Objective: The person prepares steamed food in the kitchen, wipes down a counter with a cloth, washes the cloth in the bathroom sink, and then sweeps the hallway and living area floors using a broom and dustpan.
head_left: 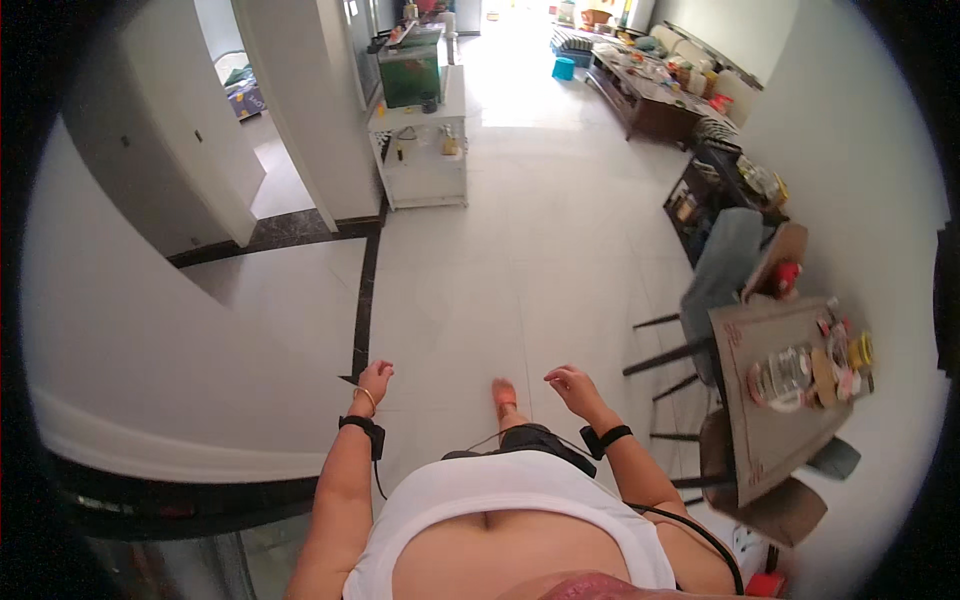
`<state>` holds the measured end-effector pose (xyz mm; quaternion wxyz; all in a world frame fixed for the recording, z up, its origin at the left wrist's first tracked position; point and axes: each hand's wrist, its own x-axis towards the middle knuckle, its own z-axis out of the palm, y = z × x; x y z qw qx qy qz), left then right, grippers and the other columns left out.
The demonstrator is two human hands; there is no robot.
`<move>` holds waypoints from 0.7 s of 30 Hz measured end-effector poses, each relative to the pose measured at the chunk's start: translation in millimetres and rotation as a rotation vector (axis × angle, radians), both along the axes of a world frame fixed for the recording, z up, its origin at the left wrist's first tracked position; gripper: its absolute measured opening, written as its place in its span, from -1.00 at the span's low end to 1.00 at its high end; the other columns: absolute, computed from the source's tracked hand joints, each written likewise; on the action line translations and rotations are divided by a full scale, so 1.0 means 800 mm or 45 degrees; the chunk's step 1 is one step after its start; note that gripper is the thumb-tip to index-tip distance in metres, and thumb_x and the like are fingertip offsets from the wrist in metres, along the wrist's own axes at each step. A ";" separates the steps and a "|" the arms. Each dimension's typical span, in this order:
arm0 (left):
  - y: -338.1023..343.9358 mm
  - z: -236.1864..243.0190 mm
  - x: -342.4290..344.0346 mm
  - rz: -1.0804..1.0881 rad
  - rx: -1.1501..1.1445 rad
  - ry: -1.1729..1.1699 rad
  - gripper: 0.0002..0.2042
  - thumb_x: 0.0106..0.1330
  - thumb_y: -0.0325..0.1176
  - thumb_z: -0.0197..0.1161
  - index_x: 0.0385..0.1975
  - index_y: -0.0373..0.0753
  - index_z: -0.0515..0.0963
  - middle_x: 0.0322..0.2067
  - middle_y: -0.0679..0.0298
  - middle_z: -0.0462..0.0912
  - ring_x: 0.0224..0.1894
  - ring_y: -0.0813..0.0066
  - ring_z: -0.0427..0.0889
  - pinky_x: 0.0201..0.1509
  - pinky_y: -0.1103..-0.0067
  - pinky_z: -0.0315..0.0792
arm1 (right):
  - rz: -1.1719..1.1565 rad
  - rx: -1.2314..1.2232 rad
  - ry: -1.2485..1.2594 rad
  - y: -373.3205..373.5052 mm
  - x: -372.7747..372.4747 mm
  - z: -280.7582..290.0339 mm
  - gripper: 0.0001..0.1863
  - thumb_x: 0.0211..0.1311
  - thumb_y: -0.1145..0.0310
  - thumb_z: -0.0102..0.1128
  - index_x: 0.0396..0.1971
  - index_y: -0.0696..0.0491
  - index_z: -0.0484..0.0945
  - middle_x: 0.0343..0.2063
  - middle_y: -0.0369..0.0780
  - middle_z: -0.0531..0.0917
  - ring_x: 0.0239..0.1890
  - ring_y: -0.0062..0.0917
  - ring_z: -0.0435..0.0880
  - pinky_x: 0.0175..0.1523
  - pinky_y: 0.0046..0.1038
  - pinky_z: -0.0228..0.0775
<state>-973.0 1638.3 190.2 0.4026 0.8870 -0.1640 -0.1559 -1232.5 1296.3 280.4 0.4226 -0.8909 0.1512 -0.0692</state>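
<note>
My left hand (375, 381) hangs in the air in front of my body, loosely bent and open, with nothing visible in it. A bangle (366, 397) circles that wrist, and a black strapped device (364, 431) sits just behind it. On the other side my right hand (577, 388) is also raised, its fingers half bent and a little apart, holding nothing I can see. Another black strapped device (605, 439) is around my right wrist. Neither hand touches anything. Between them one bare foot (505, 394) shows on the floor.
Pale floor tiles (480, 270) stretch ahead. At right stand a cloth-covered table (740, 400) with a large clear container (781, 377), grey chair (722, 265) and brown chair (765, 510). Ahead left, a white stand (425, 180) bears a green tank (411, 80). A cluttered low cabinet (655, 110) lines the far right.
</note>
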 end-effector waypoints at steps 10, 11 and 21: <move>0.213 -0.179 -0.041 0.340 0.886 0.808 -0.71 -0.01 -0.18 0.04 -0.37 -0.23 0.52 -0.32 0.11 0.55 -0.21 0.16 0.49 -0.07 0.37 0.33 | 0.576 0.084 -0.103 -0.034 0.395 0.032 -0.89 0.06 0.46 0.00 -0.47 0.13 0.51 -0.35 -0.16 0.52 -0.32 -0.31 0.52 -0.24 -0.43 0.37; 0.199 -0.157 -0.041 0.614 0.711 1.124 -0.69 -0.01 -0.16 0.08 -0.34 -0.21 0.52 -0.30 0.13 0.55 -0.19 0.17 0.49 -0.05 0.37 0.33 | 0.643 0.049 -0.130 -0.029 0.434 0.028 -0.89 0.06 0.45 0.00 -0.46 0.12 0.51 -0.35 -0.16 0.52 -0.32 -0.31 0.52 -0.24 -0.43 0.37; 0.187 -0.266 0.066 0.684 0.483 1.132 -0.74 0.04 -0.26 0.05 -0.37 -0.31 0.48 -0.31 0.05 0.53 -0.26 0.23 0.52 -0.23 0.39 0.41 | 1.213 0.141 -0.019 0.145 0.765 0.010 -0.92 0.02 0.48 0.04 -0.45 0.09 0.51 -0.32 -0.18 0.51 -0.31 -0.35 0.52 -0.24 -0.45 0.38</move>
